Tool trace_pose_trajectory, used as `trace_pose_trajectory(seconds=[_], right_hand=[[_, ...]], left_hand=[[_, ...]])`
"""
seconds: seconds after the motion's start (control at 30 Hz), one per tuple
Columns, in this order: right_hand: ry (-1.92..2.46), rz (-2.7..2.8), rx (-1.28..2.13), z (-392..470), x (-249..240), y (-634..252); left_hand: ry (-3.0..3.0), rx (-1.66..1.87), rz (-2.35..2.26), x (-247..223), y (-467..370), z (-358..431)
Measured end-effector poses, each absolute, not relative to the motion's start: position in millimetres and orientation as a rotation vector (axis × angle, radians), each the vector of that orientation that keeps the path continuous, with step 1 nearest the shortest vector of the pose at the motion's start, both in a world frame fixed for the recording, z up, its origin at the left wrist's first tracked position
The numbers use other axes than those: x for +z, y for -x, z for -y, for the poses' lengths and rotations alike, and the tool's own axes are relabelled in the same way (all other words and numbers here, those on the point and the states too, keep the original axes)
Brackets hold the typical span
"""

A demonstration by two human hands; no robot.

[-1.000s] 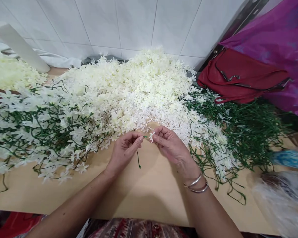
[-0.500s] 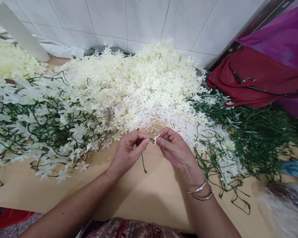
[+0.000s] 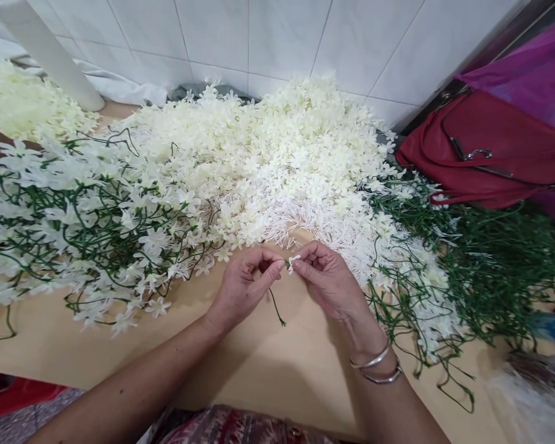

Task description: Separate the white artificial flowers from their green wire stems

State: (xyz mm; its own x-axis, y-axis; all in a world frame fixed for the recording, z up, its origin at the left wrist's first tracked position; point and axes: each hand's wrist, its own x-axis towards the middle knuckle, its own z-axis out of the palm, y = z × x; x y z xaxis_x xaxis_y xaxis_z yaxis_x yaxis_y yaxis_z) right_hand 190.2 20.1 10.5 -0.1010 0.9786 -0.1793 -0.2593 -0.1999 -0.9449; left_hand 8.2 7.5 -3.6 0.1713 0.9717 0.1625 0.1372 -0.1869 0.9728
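Note:
Between thumb and finger, my left hand (image 3: pixel 250 280) pinches a green plastic stem (image 3: pixel 277 306), whose thin branch hangs below the fingers. My right hand (image 3: pixel 326 277), with bangles at the wrist, grips a small white artificial flower (image 3: pixel 293 264) by its petals. The flower meets the stem tip between the two hands; whether it is seated fully is too small to tell. Just beyond my hands lie loose cream-white flower heads (image 3: pixel 300 154) and thin white stamens (image 3: pixel 314 225).
Stemmed white flowers (image 3: pixel 97 228) heap up on the left. Bare green stems (image 3: pixel 499 265) lie on the right beside a red handbag (image 3: pixel 504 148). A white roll (image 3: pixel 50 55) stands at the back left, before the tiled wall (image 3: pixel 287 37). Clear plastic (image 3: pixel 527 394) lies front right.
The view has shifted slightly, so most things sit a little farther right. Both hands keep their pinch on the stem and flower, with little other movement.

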Motion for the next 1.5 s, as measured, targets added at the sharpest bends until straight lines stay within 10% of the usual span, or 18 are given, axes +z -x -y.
trace_pose_trajectory(seconds=[1.5], right_hand=[[1.044, 1.117, 1.563, -21, 6, -195]], left_hand=[[-1.535, 1.123, -1.132, -2, -11, -4]])
